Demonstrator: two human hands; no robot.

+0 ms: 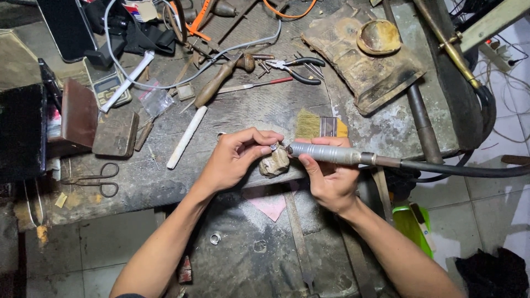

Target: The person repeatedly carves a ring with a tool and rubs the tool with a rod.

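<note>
grimy bench (232, 118): right hand (330, 179) holds ribbed metal handpiece (326, 153) (left hand (234, 157) pinches ring (274, 147)).

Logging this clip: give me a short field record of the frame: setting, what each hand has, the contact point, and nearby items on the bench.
setting: worn, cluttered workbench, seen from above
left hand: pinches a small metal piece at the fingertips
right hand: grips a silver rotary handpiece with a black flexible shaft
contact: the handpiece tip meets the small piece, over a wrapped bench peg
nearby: flat brush, pliers, scissors, white rod, small scale
unclear: exact kind of the small piece
</note>
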